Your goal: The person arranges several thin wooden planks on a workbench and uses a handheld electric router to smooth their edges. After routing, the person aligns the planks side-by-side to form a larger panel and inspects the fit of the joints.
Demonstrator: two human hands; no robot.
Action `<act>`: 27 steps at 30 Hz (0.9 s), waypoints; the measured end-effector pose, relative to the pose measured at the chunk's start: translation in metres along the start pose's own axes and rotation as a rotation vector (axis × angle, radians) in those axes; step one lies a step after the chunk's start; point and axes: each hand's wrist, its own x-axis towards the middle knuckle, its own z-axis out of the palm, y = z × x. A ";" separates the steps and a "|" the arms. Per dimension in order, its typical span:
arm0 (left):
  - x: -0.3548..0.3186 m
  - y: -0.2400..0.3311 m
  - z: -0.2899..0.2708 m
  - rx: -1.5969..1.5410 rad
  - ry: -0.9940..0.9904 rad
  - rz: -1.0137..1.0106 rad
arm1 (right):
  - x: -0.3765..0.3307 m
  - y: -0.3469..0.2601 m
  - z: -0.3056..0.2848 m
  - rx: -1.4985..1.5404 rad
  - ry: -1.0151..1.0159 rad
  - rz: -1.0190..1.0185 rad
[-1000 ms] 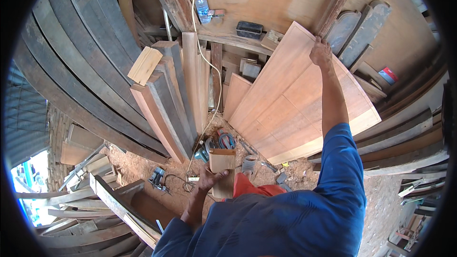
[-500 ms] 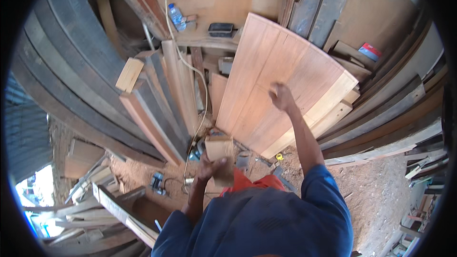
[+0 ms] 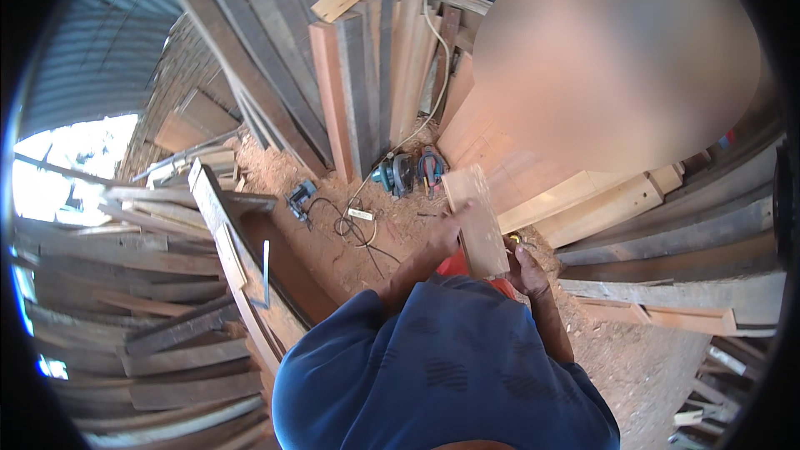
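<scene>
A short, pale wooden block [image 3: 479, 225] is held in front of my body, its broad face toward me. My left hand [image 3: 452, 232] grips it along its left edge, fingers partly hidden by the wood. At its lower right edge, my right hand [image 3: 527, 272] has its fingers curled against the block, thumb up. Beyond the block leans a large reddish wooden panel [image 3: 475, 146], its upper part hidden by a blurred oval. A yellow tape measure [image 3: 516, 238] lies on the ground near my right hand.
Upright timber beams [image 3: 335, 104] stand ahead, a small block [image 3: 339, 1] on top. Power tools [image 3: 402, 175] and a coiled cable [image 3: 354, 225] lie on the sawdust-covered floor. Left is a wooden trough [image 3: 271, 262] beside stacked planks [image 3: 175, 358]; long boards [image 3: 667, 242] lie at right.
My right hand has come down from over the large panel to the block. The block, in my left hand, has moved right and turned. The view has swung left.
</scene>
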 end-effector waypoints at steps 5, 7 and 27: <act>-0.055 -0.028 -0.022 0.006 0.045 -0.051 | 0.008 0.006 0.008 -0.639 0.004 0.278; -0.071 -0.032 -0.036 0.012 0.132 -0.002 | 0.011 0.020 0.012 -0.553 -0.052 0.263; -0.303 -0.073 -0.237 0.799 0.749 -0.106 | 0.081 0.144 -0.074 -1.485 0.246 0.634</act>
